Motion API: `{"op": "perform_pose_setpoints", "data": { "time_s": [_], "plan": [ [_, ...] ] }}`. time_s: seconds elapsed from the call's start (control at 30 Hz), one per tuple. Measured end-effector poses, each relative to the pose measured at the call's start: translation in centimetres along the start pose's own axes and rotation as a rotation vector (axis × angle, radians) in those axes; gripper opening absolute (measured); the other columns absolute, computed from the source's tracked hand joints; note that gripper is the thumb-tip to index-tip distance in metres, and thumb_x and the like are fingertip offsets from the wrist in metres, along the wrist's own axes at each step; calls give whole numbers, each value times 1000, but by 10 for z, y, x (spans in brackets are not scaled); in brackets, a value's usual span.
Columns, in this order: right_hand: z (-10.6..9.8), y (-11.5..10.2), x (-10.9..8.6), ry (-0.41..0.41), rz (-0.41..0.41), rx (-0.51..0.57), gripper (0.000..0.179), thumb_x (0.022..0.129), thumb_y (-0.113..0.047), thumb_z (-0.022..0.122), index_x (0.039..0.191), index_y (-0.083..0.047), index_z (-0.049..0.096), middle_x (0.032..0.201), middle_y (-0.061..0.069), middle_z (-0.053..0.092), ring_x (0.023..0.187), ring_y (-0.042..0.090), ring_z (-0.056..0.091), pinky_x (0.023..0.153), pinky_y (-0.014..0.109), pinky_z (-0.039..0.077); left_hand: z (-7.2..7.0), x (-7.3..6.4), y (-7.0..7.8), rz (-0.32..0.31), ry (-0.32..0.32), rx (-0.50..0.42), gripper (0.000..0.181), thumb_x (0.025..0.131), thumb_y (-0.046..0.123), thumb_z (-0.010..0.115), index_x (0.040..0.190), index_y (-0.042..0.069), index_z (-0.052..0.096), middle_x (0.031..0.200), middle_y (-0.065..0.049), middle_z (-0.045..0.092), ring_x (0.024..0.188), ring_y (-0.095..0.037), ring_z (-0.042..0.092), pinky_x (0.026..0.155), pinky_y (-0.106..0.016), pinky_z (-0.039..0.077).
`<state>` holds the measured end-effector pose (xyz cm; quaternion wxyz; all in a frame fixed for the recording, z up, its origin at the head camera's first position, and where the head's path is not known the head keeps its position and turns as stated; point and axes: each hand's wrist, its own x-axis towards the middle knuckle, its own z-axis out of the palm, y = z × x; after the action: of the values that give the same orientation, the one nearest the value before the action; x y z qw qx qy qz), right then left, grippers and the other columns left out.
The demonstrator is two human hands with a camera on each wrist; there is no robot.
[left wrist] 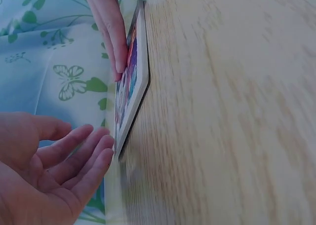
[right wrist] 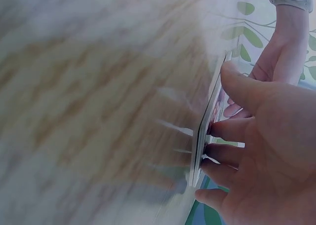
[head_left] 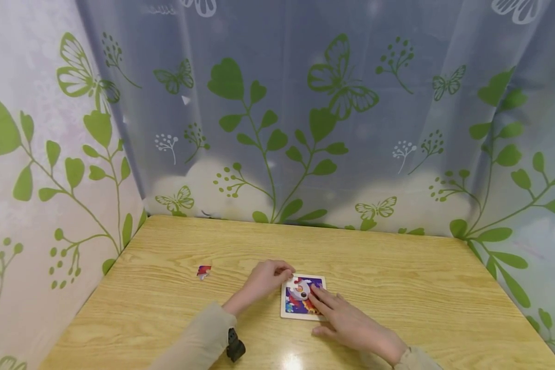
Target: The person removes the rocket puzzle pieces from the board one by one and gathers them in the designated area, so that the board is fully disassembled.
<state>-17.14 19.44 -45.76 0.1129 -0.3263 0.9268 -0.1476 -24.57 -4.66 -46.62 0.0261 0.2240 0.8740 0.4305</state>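
A small square jigsaw puzzle (head_left: 298,309) in a pale frame lies flat on the table, its picture purple, red and grey. My right hand (head_left: 351,321) rests on its right side, straight fingertips touching the picture, which they partly cover. At the upper left corner of the frame is my left hand (head_left: 267,280). The left wrist view shows that left hand (left wrist: 64,166) with loosely bent fingers and nothing between them; whether its fingertips touch the frame I cannot tell. A loose jigsaw piece (head_left: 204,271), red, purple and grey, lies apart to the left.
The wood-grain table (head_left: 398,277) reaches back to a blue-grey curtain (head_left: 277,128) printed with green leaves and butterflies. Similar patterned cloth hangs along both sides. A black device (head_left: 235,345) is strapped at the left wrist.
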Motion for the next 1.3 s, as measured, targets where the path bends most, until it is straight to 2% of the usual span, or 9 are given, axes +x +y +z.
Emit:
{"op": "perform_pose_setpoints", "data": {
  "time_s": [0.53, 0.9, 1.1, 1.3],
  "plan": [
    [1, 1, 0, 15, -13, -34, 74, 102, -48, 55, 155, 0, 36, 164, 21, 24, 148, 39, 31, 115, 63, 28, 7, 3, 9, -30, -59, 44, 21, 102, 19, 61, 111, 5, 75, 106, -9, 75, 101, -27, 69, 92, -46, 55],
    [2, 0, 1, 7, 1, -41, 74, 101, -48, 56, 155, -1, 37, 164, 20, 25, 148, 38, 32, 114, 64, 28, 12, 5, 16, -87, -61, 47, 24, 103, 18, 59, 117, 2, 71, 108, -14, 73, 101, -30, 68, 88, -47, 56],
    [2, -1, 0, 19, -10, -57, 75, 101, -49, 56, 154, 0, 38, 163, 21, 27, 147, 39, 33, 113, 64, 30, 13, 5, 17, -77, -47, 56, 25, 103, 17, 59, 119, 1, 71, 109, -14, 73, 99, -28, 68, 85, -44, 57],
    [1, -1, 0, 19, -15, -47, 74, 101, -48, 56, 154, 0, 38, 163, 21, 27, 147, 39, 33, 113, 65, 30, 13, 8, 19, -70, -84, 100, 29, 103, 16, 58, 121, -2, 71, 112, -15, 73, 92, -22, 68, 83, -40, 56]
  ]
}}
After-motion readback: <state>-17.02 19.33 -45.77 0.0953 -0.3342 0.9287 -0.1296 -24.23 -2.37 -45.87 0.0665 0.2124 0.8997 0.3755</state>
